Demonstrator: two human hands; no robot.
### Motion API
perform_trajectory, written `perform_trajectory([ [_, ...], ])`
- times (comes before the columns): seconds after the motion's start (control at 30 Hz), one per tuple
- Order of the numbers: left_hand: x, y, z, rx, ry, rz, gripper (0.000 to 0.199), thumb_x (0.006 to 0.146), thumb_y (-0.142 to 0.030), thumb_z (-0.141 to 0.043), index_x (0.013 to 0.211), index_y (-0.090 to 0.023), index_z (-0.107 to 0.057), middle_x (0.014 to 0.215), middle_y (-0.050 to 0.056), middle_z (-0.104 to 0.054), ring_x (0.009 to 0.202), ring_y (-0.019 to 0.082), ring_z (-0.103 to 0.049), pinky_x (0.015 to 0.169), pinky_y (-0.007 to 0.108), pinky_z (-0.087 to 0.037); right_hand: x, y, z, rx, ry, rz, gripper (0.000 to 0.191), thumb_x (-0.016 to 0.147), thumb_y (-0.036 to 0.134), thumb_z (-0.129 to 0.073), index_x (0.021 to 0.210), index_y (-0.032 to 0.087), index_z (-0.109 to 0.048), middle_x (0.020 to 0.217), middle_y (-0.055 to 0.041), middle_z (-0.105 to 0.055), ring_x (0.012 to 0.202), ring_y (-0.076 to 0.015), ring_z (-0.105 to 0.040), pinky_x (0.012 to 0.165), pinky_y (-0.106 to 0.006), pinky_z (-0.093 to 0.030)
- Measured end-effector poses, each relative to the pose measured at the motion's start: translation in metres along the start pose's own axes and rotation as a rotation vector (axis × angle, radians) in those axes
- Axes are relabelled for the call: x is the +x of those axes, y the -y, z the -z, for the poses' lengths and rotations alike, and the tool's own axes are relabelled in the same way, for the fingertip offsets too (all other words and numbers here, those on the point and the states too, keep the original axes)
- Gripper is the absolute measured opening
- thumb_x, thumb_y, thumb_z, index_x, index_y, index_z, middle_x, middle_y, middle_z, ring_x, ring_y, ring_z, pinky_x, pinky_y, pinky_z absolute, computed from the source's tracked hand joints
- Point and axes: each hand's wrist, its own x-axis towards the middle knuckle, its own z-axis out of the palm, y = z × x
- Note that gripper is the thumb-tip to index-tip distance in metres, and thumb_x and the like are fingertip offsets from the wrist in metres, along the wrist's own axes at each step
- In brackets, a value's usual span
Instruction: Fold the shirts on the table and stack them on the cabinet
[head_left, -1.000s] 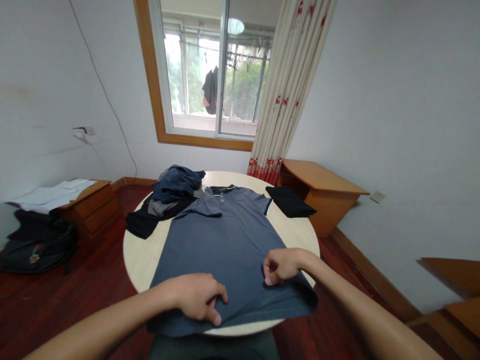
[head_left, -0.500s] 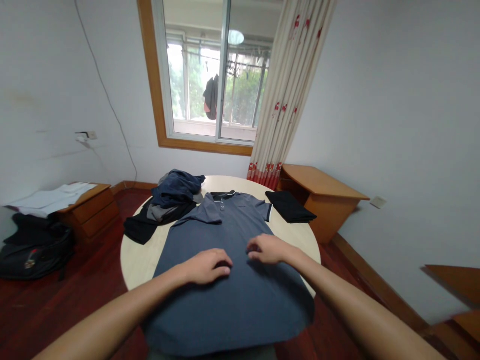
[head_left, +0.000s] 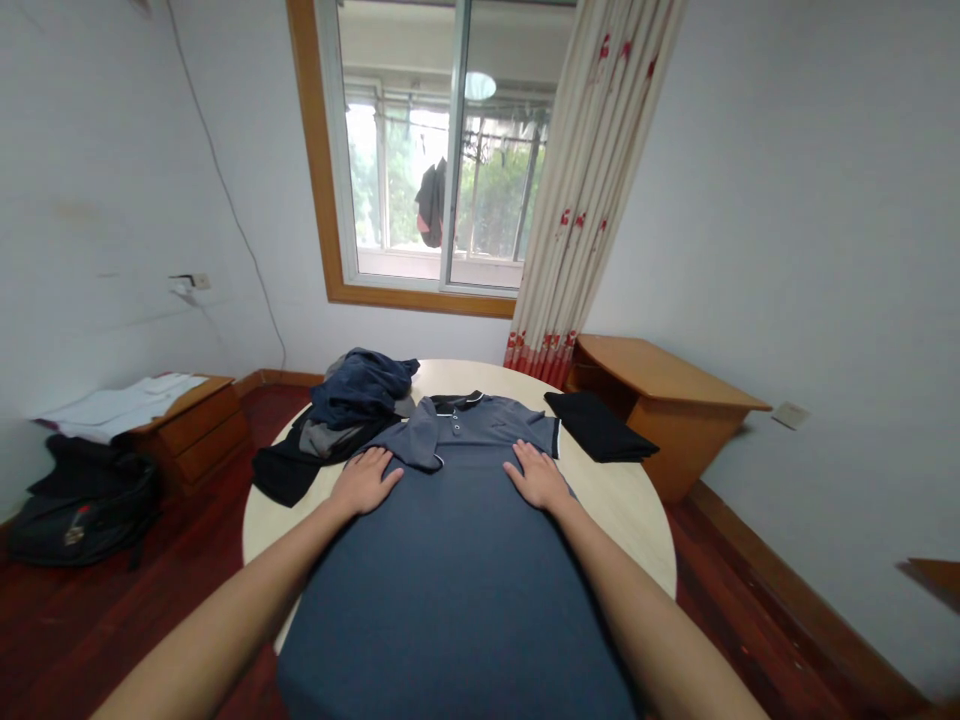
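Note:
A dark blue-grey polo shirt (head_left: 457, 570) lies spread front side up, its black collar with white trim at the far end and its lower part at my near side. My left hand (head_left: 365, 482) rests flat on the shirt's left side, just below the left sleeve, fingers stretched out. On the opposite side, below the right sleeve, my right hand (head_left: 538, 476) lies flat with its fingers spread. Neither hand grips the fabric. The left sleeve is folded inward over the chest, while the right one points outward.
The shirt lies on a round pale table (head_left: 637, 525). A heap of crumpled clothes (head_left: 360, 395) sits at the back left, and a folded black garment (head_left: 600, 425) at the back right. Beyond stand a wooden desk (head_left: 667, 375) and a curtain (head_left: 581, 220). A black bag (head_left: 86, 510) is on the floor.
Both hands have moved away from me and apart, from curled over the shirt's middle to flat at its two sides below the sleeves. The view has shifted slightly.

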Motion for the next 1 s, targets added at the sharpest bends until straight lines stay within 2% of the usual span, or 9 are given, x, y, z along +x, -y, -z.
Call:
perform_trajectory([
  [0.1,-0.001,-0.002,0.005,0.038,-0.018,-0.028,0.054,0.1,-0.048,-0.031,0.137,-0.015,-0.054,0.145,0.014,-0.052,0.136,0.029,-0.043,0.113,0.045,-0.032,0.0,-0.003,0.0,-0.014,-0.014,-0.002,0.066,0.101,0.051,-0.027,0.154,0.012,-0.032,0.163,-0.0093,-0.025,0.151,-0.0215,-0.022,0.121,-0.04,-0.014],
  [0.3,0.013,-0.045,0.028,0.166,-0.142,-0.096,0.026,0.091,-0.032,-0.052,0.112,-0.018,-0.062,0.12,0.014,-0.06,0.115,0.032,-0.051,0.094,0.044,-0.041,-0.002,-0.001,-0.003,0.012,-0.063,0.029,0.063,0.1,0.049,-0.03,0.151,0.013,-0.04,0.16,-0.0103,-0.031,0.149,-0.023,-0.026,0.121,-0.041,-0.017],
  [0.47,0.046,-0.063,0.033,0.179,-0.151,-0.142,0.038,0.081,-0.017,-0.06,0.119,-0.018,-0.059,0.125,0.016,-0.058,0.119,0.032,-0.048,0.095,0.044,-0.039,-0.001,-0.006,-0.003,0.05,-0.073,0.042,0.06,0.1,0.049,-0.034,0.149,0.015,-0.044,0.159,-0.0102,-0.035,0.148,-0.0236,-0.028,0.121,-0.042,-0.018],
  [0.57,0.061,-0.066,0.039,0.124,-0.119,-0.137,0.029,0.076,-0.011,-0.062,0.104,-0.017,-0.065,0.113,0.014,-0.065,0.112,0.03,-0.055,0.094,0.041,-0.041,-0.001,-0.007,-0.002,0.073,-0.071,0.05,0.059,0.1,0.048,-0.036,0.148,0.016,-0.046,0.158,-0.0112,-0.035,0.148,-0.0244,-0.029,0.121,-0.042,-0.019],
  [0.67,0.068,-0.058,0.061,0.07,-0.161,-0.08,0.018,0.082,-0.015,-0.058,0.098,-0.018,-0.066,0.105,0.009,-0.069,0.104,0.026,-0.061,0.086,0.034,-0.045,-0.002,-0.008,-0.001,0.092,-0.077,0.056,0.059,0.099,0.048,-0.037,0.146,0.014,-0.047,0.158,-0.0115,-0.037,0.148,-0.0246,-0.03,0.121,-0.042,-0.019],
  [0.77,0.068,-0.029,0.097,0.025,-0.297,0.094,0.029,0.091,-0.022,-0.049,0.118,-0.02,-0.059,0.115,0.007,-0.068,0.105,0.027,-0.062,0.084,0.035,-0.047,-0.003,-0.008,0.0,0.11,-0.081,0.058,0.058,0.099,0.047,-0.038,0.145,0.014,-0.048,0.157,-0.0111,-0.038,0.147,-0.024,-0.031,0.121,-0.041,-0.02],
  [0.87,0.065,0.008,0.128,0.002,-0.49,0.382,0.044,0.096,-0.023,-0.038,0.137,-0.008,-0.041,0.128,0.02,-0.059,0.113,0.033,-0.059,0.087,0.043,-0.048,-0.004,-0.009,0.001,0.125,-0.085,0.057,0.057,0.098,0.047,-0.04,0.145,0.016,-0.049,0.157,-0.0107,-0.039,0.147,-0.0241,-0.032,0.12,-0.042,-0.02],
  [0.93,0.064,0.024,0.137,-0.042,-0.677,0.499,0.048,0.091,-0.023,-0.046,0.137,-0.009,-0.043,0.13,0.019,-0.058,0.118,0.033,-0.056,0.091,0.042,-0.048,-0.003,-0.01,0.001,0.133,-0.085,0.061,0.057,0.098,0.047,-0.04,0.145,0.016,-0.05,0.157,-0.0109,-0.039,0.146,-0.0245,-0.032,0.12,-0.042,-0.02],
  [1.0,0.062,0.025,0.134,-0.035,-0.725,0.441,0.042,0.088,-0.024,-0.05,0.129,-0.013,-0.053,0.127,0.015,-0.06,0.119,0.031,-0.055,0.095,0.04,-0.046,-0.002,-0.01,0.001,0.137,-0.088,0.061,0.057,0.098,0.047,-0.041,0.145,0.015,-0.05,0.156,-0.011,-0.039,0.146,-0.0243,-0.032,0.12,-0.042,-0.02],
])
